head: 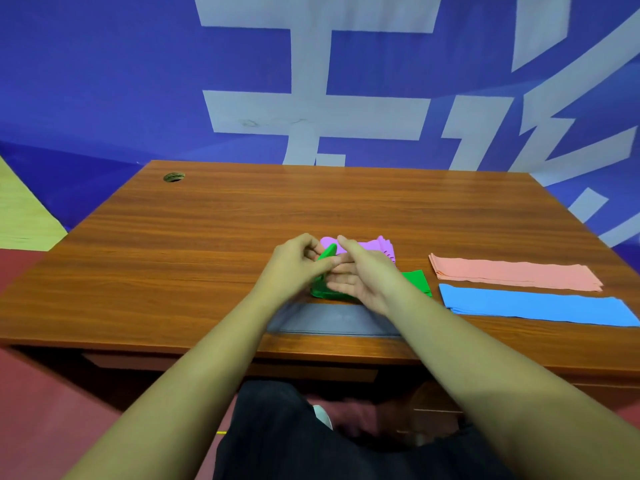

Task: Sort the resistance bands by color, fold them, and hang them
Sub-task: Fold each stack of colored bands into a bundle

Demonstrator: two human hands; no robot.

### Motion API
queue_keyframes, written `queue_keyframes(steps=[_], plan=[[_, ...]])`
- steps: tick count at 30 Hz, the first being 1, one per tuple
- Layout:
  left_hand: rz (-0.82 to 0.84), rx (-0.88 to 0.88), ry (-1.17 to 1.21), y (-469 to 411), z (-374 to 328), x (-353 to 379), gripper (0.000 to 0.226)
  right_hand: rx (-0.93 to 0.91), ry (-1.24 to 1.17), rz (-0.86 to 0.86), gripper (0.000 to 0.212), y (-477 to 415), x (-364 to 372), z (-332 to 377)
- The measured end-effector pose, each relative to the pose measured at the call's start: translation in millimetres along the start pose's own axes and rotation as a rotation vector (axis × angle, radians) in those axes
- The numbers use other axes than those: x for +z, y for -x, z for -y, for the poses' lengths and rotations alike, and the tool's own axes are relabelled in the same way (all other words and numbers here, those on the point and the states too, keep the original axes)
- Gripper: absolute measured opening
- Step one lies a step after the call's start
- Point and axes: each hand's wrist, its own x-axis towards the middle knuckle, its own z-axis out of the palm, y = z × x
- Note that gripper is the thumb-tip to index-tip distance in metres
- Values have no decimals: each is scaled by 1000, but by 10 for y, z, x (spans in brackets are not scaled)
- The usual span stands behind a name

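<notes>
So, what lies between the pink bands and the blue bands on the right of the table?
Nothing. In the head view, only a narrow strip of bare table separates the pink bands from the blue bands; they do not touch.

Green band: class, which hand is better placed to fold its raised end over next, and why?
Probably left. The left hand pinches the raised end of the green band, while the right hand lies flat on the rest, holding it down.
</notes>
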Motion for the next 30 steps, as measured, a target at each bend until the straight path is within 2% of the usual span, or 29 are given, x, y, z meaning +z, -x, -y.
queue_keyframes(steps=[2,5,7,10,13,15,20,25,27,30], plan=[[64,-39,111,-5,-23,53,25,2,-55,-10,33,-19,-73,15],[154,-53,326,4,-11,126,6,-1,-77,-31,32,-40,-182,12],[168,-48,440,-7,32,149,21,-14,-64,-60,20,-59,-235,7],[151,52,337,-27,93,143,31,-42,-17,-109,13,-52,-279,56],[266,152,104,-67,157,181,68,-59,0,-95,17,-19,-343,165],[362,173,33,-103,204,254,83,-64,17,-70,12,25,-399,253],[365,108,-58,-170,212,423,70,-71,-19,-57,11,100,-591,420],[435,98,-99,-197,166,530,68,-61,-47,-126,21,89,-856,436],[437,105,-105,-212,184,549,63,-68,-2,-151,13,89,-942,428],[416,85,-48,-234,189,522,55,-82,136,-247,14,74,-1021,406]])
